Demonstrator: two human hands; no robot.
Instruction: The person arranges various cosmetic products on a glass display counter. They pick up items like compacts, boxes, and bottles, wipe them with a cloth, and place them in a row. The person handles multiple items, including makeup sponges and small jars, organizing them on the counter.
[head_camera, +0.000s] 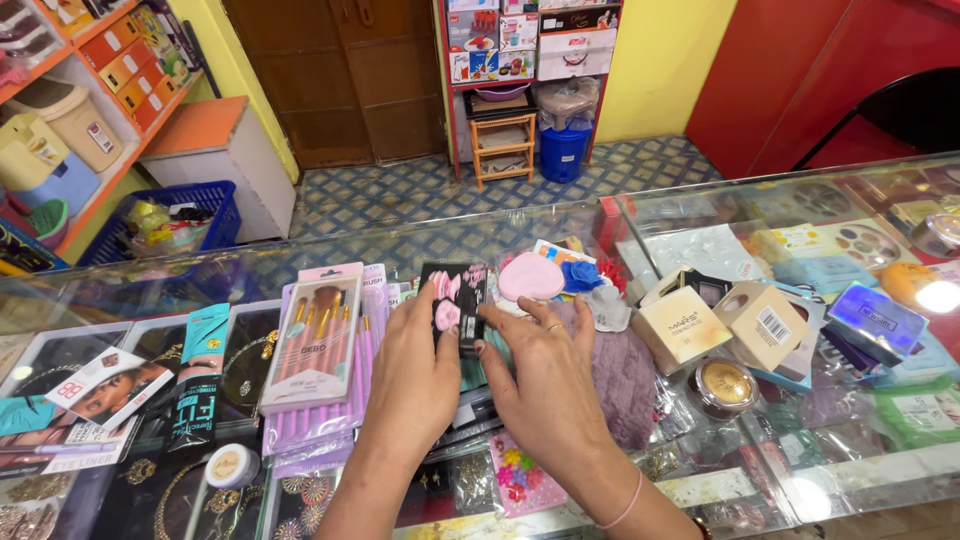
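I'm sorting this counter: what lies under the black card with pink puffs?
Under the black card, held by both hands, the glass countertop shows at its edges; directly beneath is covered.

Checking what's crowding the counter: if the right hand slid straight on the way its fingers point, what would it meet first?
Probably the pink heart box, just past the right hand; depth is unclear.

Both hands pinch a black card pack (455, 300) of pink sponges on the glass counter. Left of it lies a pink brush pack (315, 340); right, two tan boxes (680, 325), one barcoded.
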